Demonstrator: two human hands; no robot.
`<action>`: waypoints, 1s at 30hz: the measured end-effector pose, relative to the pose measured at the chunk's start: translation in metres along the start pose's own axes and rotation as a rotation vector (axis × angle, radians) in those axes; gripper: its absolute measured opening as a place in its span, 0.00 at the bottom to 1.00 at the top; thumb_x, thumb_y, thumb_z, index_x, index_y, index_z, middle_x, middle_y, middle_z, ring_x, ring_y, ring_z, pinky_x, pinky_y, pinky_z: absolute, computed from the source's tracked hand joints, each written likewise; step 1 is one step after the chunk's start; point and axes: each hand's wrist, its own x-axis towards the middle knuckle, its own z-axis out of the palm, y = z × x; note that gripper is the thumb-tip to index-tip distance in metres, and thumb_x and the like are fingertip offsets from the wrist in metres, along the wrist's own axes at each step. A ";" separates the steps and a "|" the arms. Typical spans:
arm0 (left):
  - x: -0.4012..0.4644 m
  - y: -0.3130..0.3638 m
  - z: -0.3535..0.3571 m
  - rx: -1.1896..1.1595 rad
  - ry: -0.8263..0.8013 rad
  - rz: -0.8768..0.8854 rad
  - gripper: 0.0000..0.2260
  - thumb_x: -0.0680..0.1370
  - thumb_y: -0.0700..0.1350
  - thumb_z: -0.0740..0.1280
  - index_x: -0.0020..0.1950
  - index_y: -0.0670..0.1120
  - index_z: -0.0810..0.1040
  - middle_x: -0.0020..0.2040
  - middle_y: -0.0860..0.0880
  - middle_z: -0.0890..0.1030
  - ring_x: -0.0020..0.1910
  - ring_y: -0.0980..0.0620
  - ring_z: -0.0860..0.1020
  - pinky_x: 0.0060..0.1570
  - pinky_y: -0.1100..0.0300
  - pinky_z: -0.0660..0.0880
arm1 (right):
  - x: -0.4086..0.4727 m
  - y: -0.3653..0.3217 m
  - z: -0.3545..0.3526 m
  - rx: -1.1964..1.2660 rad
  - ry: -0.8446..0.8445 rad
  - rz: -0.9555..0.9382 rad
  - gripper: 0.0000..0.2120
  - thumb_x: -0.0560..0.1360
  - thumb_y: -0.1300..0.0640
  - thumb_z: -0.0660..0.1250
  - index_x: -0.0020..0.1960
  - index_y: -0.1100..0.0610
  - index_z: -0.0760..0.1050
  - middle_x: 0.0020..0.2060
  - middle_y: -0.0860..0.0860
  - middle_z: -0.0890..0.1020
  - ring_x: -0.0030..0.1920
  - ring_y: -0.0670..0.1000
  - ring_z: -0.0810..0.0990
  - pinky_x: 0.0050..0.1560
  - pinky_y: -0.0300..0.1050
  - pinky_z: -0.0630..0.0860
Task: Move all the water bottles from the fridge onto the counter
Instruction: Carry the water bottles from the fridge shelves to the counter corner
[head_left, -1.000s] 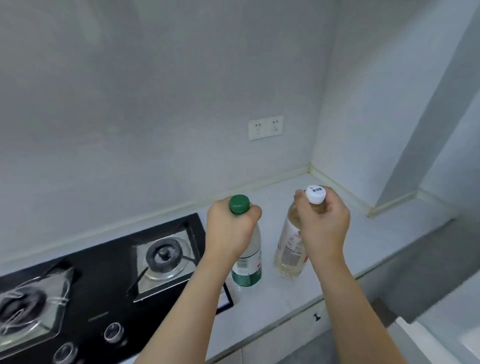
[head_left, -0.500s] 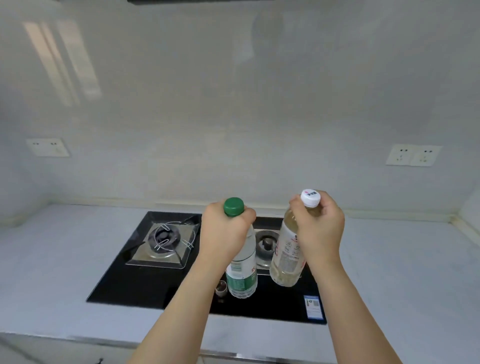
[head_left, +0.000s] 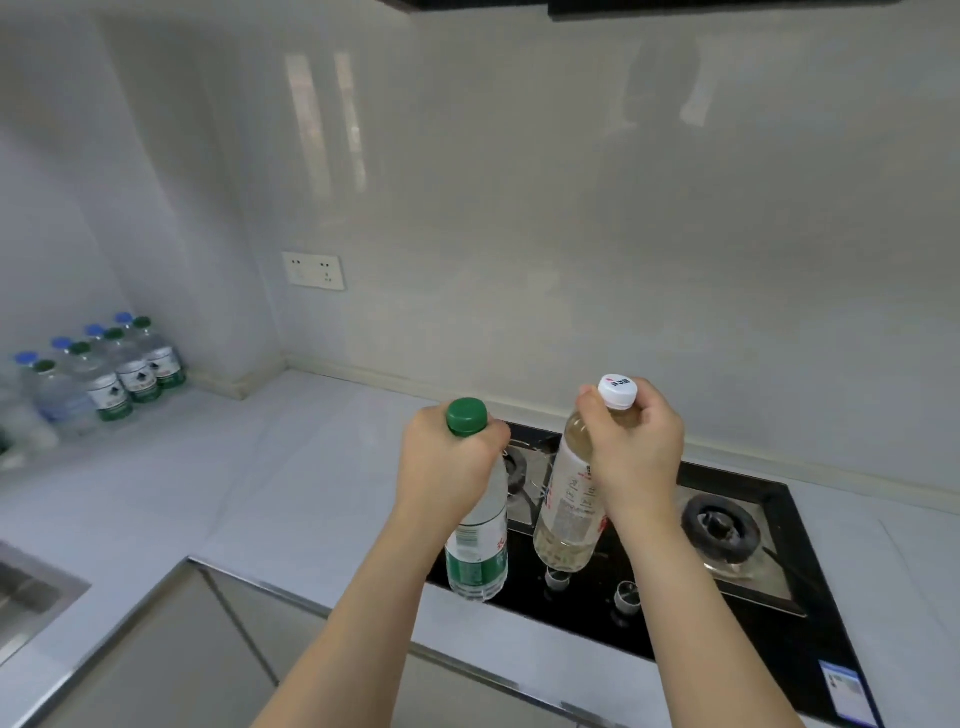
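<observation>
Both bare forearms reached forward toward 12 o'clock. The left hand (head_left: 449, 462) was curled in a fist around a bottle neck; the right hand (head_left: 631, 452), at its 3 o'clock, was curled likewise.

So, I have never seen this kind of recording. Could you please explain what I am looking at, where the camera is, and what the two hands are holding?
There is no machine here: a person wears a camera on the head, looking forward and down at their own arms in a kitchen. The left hand grips the neck of a green-capped bottle, and the right hand grips the neck of a white-capped bottle with pale liquid. Both bottles are carried upright above a black gas stove set into the light counter. In the far left corner of that counter stands a group of bottles with blue and green caps. A wall socket is on the wall behind.
</observation>
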 end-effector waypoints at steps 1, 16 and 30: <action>0.003 -0.007 -0.016 -0.004 0.020 -0.007 0.14 0.63 0.45 0.65 0.35 0.33 0.70 0.30 0.45 0.66 0.30 0.52 0.63 0.27 0.59 0.59 | -0.006 -0.003 0.017 0.012 -0.019 0.001 0.09 0.73 0.59 0.71 0.37 0.55 0.74 0.29 0.44 0.76 0.32 0.43 0.72 0.34 0.34 0.69; 0.053 -0.080 -0.142 0.021 0.182 -0.151 0.17 0.63 0.47 0.64 0.40 0.32 0.73 0.33 0.46 0.71 0.33 0.53 0.66 0.34 0.56 0.63 | -0.026 -0.004 0.182 0.078 -0.243 0.040 0.08 0.72 0.59 0.72 0.37 0.52 0.75 0.30 0.43 0.77 0.34 0.43 0.74 0.37 0.34 0.71; 0.205 -0.118 -0.175 0.091 0.193 -0.169 0.17 0.63 0.48 0.64 0.40 0.34 0.74 0.35 0.47 0.73 0.35 0.53 0.68 0.37 0.54 0.65 | 0.064 0.041 0.313 0.191 -0.316 0.042 0.07 0.73 0.57 0.72 0.39 0.54 0.76 0.31 0.42 0.78 0.35 0.43 0.75 0.38 0.35 0.71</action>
